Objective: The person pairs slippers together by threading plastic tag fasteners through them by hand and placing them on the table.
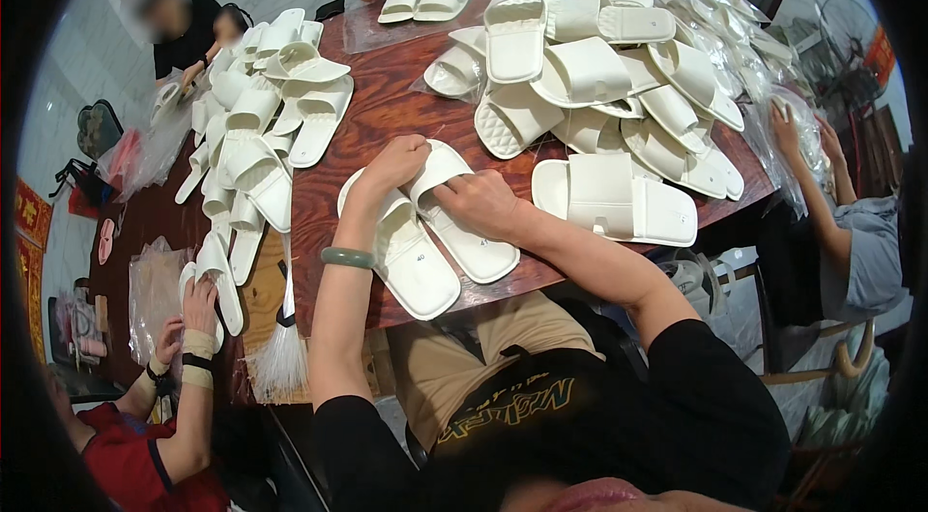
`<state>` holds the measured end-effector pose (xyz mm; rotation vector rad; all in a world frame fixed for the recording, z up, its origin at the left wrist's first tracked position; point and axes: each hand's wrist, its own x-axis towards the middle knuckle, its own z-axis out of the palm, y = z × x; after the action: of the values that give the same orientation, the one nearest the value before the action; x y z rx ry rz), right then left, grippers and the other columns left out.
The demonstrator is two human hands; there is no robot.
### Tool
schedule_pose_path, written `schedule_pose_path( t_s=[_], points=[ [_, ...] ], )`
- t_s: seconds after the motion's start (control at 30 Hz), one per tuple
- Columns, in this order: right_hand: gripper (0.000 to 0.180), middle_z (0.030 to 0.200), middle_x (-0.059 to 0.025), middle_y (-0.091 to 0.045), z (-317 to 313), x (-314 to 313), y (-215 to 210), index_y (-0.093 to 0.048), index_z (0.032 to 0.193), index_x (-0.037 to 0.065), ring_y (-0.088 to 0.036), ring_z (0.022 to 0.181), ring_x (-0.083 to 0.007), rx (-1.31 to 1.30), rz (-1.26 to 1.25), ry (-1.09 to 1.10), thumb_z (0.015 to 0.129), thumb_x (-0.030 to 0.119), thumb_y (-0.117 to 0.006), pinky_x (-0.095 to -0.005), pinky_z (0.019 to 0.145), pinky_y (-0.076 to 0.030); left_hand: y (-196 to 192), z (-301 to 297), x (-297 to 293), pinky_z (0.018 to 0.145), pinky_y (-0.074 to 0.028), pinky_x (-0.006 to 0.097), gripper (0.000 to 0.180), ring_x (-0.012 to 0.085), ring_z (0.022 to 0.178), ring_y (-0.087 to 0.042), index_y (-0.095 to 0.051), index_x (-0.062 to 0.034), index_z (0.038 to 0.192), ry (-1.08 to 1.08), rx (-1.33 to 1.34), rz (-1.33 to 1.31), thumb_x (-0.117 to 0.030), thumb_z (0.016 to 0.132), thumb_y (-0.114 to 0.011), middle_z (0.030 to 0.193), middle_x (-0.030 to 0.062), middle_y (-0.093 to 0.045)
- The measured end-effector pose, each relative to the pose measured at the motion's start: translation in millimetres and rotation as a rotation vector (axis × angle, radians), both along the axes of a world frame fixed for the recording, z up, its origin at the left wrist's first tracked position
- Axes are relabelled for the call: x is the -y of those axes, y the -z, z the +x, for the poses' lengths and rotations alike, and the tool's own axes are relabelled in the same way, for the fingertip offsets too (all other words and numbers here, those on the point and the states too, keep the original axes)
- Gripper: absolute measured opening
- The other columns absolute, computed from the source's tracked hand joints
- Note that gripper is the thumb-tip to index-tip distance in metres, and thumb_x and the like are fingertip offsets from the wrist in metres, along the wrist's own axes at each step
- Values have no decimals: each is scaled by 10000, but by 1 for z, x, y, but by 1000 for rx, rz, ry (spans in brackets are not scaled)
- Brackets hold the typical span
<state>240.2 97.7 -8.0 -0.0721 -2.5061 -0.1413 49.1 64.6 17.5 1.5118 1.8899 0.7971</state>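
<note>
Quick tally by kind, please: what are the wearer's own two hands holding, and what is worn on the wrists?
white slippers, one each in left hand and right hand: 2
green bangle, left wrist: 1
Total: 3

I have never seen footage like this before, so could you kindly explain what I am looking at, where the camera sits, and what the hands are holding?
There is one picture, taken by a wide lens worn on a person's head and looking down, so straight edges bend. The left hand and right hand are that person's own; each grips the strap of one slipper of a white pair lying on the brown table. Heaps of white slippers cover the table, some of them on clear plastic bags. Other people's hands handle slippers at the edges.
</note>
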Motion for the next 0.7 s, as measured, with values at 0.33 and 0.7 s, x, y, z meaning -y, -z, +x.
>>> schedule_pose_path(
  t_s=[0.33,0.7],
  points=[
    [126,703,-72,-581,3,2,-3,-539,806,55,-633,633,-222,48,-46,-2,698,108,-579,-342,479,-479,7,-6,5,573,-437,291,254,147,617,-561,-637,40,838,-160,26,175,-165,831,-488,682,92,-619],
    [139,723,-78,-588,3,2,-2,-557,831,50,-637,658,-233,97,-68,19,709,108,-590,-348,484,-476,6,-9,12,601,-467,209,181,98,644,-577,-649,48,881,-305,536,313,-75,875,-516,725,55,-625]
  ],
)
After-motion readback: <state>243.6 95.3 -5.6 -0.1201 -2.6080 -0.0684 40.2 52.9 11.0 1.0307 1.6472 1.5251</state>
